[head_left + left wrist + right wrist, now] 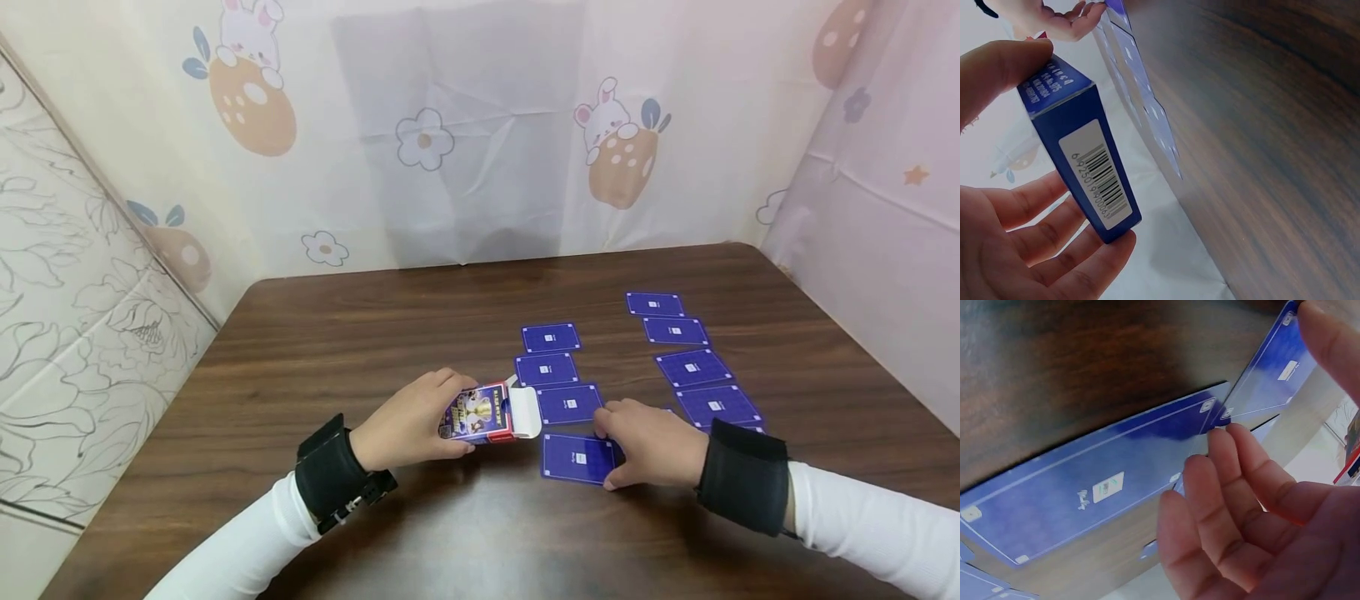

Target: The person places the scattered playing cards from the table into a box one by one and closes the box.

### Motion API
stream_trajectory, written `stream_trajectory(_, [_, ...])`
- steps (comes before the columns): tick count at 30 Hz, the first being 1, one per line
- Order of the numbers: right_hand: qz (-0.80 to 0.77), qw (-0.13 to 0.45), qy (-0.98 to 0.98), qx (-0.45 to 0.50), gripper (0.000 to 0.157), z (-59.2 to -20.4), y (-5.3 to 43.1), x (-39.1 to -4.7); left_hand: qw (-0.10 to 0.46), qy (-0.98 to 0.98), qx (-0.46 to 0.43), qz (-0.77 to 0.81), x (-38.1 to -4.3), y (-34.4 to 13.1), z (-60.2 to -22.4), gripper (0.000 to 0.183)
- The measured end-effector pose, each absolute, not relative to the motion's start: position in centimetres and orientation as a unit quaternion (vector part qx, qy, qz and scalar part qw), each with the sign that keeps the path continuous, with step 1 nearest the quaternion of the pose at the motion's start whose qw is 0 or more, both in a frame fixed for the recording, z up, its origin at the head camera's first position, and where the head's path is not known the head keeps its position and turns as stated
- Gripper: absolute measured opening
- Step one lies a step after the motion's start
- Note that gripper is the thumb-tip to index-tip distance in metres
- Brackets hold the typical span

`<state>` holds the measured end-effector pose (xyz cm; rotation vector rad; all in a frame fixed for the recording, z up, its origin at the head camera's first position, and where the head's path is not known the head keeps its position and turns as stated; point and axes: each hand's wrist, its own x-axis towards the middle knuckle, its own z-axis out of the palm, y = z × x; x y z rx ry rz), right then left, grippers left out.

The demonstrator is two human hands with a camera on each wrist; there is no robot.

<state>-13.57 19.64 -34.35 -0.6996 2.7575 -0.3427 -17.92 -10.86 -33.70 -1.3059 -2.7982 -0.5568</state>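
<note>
My left hand (pixel 418 423) holds a small card box (pixel 476 414) just above the table, thumb on the near side and fingers on the far side. The box's white end flap (pixel 527 412) stands open toward the cards. A barcode on the blue end of the box (pixel 1079 150) shows in the left wrist view. My right hand (pixel 656 443) grips the right end of the nearest blue playing card (pixel 573 457) between thumb and fingertips. Another blue card (pixel 1097 481) lies close beside those fingers in the right wrist view, mostly hidden by the hand in the head view.
Three blue cards run up the table in a column, the middle one (pixel 546 369) touching its neighbours. Several more form a right-hand column, including a card (pixel 717 406) near my right wristband (pixel 745 475). Behind the brown table (pixel 337 333) hangs a patterned curtain (pixel 480 208).
</note>
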Motion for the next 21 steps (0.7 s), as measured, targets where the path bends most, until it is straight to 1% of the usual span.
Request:
stream_trajectory(13, [-0.193, 0.159, 0.934, -0.257, 0.053, -35.1, 20.4, -14.1, -0.001, -0.894, -0.412, -0.176, -17.9, -10.8, -33.7, 0.067])
stream_trajectory(16, [-0.213, 0.154, 0.928, -0.264, 0.050, -35.2, 20.7, -14.2, 0.000, -0.893, -0.414, -0.177, -17.9, -10.8, -33.8, 0.067])
stream_trajectory(21, [-0.265, 0.154, 0.914, -0.268, 0.038, -35.2, 21.3, -14.4, -0.003, -0.892, -0.416, -0.178, -17.8, -10.7, -33.9, 0.067])
